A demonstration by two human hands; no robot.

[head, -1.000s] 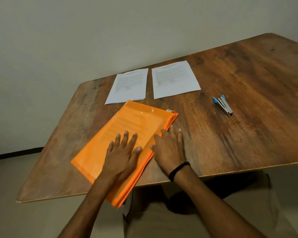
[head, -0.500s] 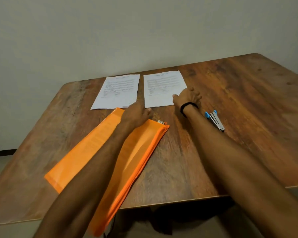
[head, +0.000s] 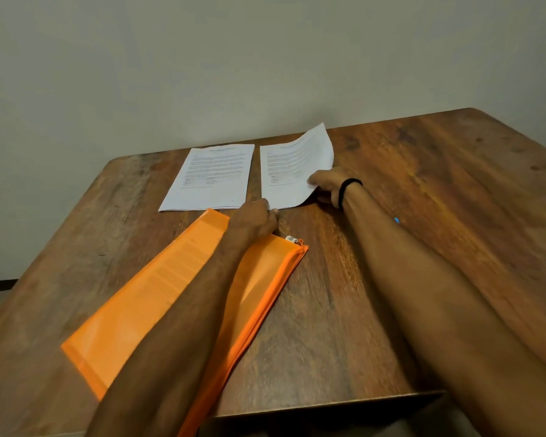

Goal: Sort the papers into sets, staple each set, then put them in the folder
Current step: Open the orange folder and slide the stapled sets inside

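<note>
**Pick-up of the right set [head: 290,171].** A second ago both hands lay flat on the orange folder [head: 145,316]; both are now at the far sheets. The right hand [head: 327,184] pinches the set's right edge, thumb on top; that edge, flat half a second ago, curls up off the counter [head: 454,190]. The left hand [head: 254,217] reaches the set's near-left corner (whether it pinches or merely presses cannot be told). The left set [head: 215,175] lies flat just beside; the folder lies near, under the left forearm; of the stapler [head: 396,220] only a blue tip shows past the right forearm. Sorting appears finished; stapling this set is probably next.
</note>
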